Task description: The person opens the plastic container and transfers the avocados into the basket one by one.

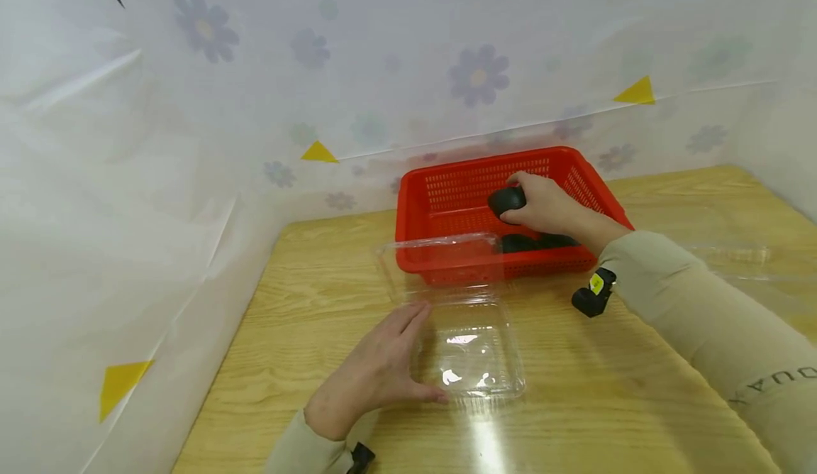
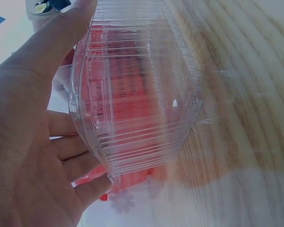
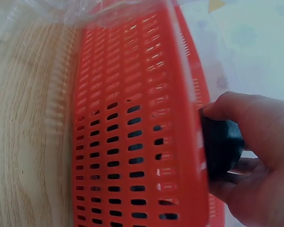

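Note:
A clear plastic clamshell box (image 1: 475,382) lies on the table with its lid (image 1: 440,250) raised toward the basket. My left hand (image 1: 376,364) spans the box's left side, thumb near the front edge and fingers near the hinge. In the left wrist view, extended fingers (image 2: 92,189) touch the box rim. Over a red plastic basket (image 1: 408,226), my right hand (image 1: 545,204) grips a smooth black oval object (image 1: 504,203) between thumb and fingers. More dark objects (image 1: 520,243) lie in the basket, partly hidden by its front wall.
The basket stands at the back of the wooden table (image 1: 306,318), close to a flower-patterned sheet (image 1: 383,91). More clear plastic (image 1: 734,252) lies at the right. A white sheet (image 1: 128,247) borders the left side.

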`<state>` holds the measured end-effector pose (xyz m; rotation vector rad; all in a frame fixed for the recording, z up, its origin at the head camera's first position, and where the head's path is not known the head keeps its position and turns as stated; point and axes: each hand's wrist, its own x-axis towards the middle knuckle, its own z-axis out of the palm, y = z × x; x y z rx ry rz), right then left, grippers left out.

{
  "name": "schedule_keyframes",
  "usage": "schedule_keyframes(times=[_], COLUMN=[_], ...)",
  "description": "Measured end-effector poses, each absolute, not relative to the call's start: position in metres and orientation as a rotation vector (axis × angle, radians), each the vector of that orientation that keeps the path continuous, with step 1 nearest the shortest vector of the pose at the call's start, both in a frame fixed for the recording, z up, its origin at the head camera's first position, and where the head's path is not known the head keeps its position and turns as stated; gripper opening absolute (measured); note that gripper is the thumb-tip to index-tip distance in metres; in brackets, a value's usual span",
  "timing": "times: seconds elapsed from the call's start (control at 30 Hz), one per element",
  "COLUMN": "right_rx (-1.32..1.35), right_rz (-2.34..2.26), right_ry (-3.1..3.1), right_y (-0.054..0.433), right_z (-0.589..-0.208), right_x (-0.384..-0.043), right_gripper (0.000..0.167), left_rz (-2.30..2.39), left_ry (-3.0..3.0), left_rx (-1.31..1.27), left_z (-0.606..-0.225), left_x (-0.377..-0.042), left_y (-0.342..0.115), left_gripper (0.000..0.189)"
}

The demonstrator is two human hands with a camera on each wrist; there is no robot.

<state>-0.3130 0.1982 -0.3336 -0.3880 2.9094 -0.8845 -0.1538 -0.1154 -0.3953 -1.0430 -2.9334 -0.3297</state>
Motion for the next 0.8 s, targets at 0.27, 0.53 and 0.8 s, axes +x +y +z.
schedule_keyframes(times=[0.27,0.53,0.8], right_rx=[-0.457,-0.488,-0.444], right_rz=[-0.772,-0.691,-0.647], right_ry=[2.933,2.934,2.882], right_y=[0.196,0.206,0.213], right_z=[-0.349,-0.362,-0.360], right_x=[-0.320,-0.319,-0.314], right_gripper=[0.064,0.056,0.049], left_rz=[-0.336,-0.306,-0.297], left_ry=[-2.913,-2.919,-2.916], left_rx=[-1.067,-1.071,-1.086], left_z=[-0.396,-0.395,-0.395], left_x=[-0.152,-0.152,-0.155], left_y=[-0.110,-0.107,-0.105], left_gripper=[0.122,0.123,0.122])
